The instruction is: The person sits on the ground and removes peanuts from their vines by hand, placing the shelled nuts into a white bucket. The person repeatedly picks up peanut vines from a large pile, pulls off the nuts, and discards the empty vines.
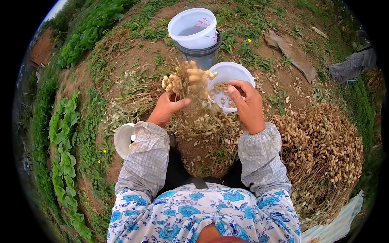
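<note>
My left hand [167, 107] is closed around the stems of a bunch of peanut plants [196, 79], dry and brown, with a cluster of pale pods at the top. The bunch is held upright in front of me. Just right of it, my right hand [248, 104] hovers at the near right rim of a white bucket [240, 69]. Its fingers are curled, the thumb close to the index finger; whatever they may hold cannot be made out. Several loose peanuts [221, 88] lie on the bottom of that bucket, which the bunch and my right hand partly cover.
A large heap of peanut plants with pods [324, 141] lies to my right. Ahead, a white bucket [186, 29] sits in a dark bucket [199, 56]. A small white container [123, 139] stands by my left forearm. Leafy green plants [65, 133] grow at left; stripped stalks [137, 95] lie nearer.
</note>
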### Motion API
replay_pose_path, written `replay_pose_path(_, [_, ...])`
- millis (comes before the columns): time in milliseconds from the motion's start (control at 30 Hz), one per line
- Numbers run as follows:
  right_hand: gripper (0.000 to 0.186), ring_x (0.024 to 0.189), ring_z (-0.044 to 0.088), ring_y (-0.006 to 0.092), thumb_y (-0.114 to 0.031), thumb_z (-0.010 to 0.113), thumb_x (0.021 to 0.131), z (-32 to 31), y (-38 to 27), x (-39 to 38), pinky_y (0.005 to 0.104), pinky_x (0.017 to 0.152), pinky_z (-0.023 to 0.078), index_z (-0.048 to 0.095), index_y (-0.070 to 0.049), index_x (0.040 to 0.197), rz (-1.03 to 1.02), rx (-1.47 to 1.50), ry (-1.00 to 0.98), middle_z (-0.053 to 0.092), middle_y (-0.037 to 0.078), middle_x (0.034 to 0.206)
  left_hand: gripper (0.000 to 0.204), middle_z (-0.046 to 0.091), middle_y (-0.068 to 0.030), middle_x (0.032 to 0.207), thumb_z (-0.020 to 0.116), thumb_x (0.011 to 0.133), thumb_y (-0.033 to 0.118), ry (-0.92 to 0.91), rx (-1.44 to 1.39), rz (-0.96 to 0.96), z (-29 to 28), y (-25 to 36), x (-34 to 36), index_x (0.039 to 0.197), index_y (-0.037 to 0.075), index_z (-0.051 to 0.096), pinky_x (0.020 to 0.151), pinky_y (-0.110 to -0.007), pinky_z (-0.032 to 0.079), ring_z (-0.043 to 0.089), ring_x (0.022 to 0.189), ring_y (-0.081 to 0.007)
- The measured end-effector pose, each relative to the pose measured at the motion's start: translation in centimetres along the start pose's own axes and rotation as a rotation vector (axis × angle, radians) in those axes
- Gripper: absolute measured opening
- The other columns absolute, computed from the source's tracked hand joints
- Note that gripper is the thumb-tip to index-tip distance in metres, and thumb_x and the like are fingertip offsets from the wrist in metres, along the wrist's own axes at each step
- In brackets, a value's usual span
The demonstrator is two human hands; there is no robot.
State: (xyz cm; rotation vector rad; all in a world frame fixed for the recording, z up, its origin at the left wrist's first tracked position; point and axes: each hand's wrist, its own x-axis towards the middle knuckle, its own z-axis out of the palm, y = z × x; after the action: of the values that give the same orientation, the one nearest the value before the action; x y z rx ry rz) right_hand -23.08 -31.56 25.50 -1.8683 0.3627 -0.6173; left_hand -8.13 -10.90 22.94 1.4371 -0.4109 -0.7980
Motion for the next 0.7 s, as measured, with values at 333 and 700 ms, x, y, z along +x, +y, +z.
replay_pose_path(333, [0.029,0.083,0.056,0.0094,-0.024,0.068,0.092,1.7,5.6,0.1,0.0274,0.073,0.047,0.062,0.001,0.104,0.383,0.272,-0.355,0.062,0.002,0.091,0.067,0.061,-0.008,0.117,0.082,0.073,0.028,-0.128,0.172,-0.096,1.0,-1.6,1.4,0.126,-0.003,0.054,0.092,-0.034,0.044,0.057,0.104,-0.018])
replay_pose_path(700, [0.027,0.086,0.069,0.0242,-0.023,0.053,0.099,1.4,6.0,-0.3,0.0365,0.076,0.054,0.058,0.003,0.104,0.311,0.271,0.017,0.068,0.011,0.089,0.069,0.061,-0.0078,0.114,0.082,0.073,0.032,-0.031,0.102,-0.058,1.0,-2.1,1.6,0.126,-0.003,0.053,0.089,-0.032,0.044,0.056,0.101,-0.0164])
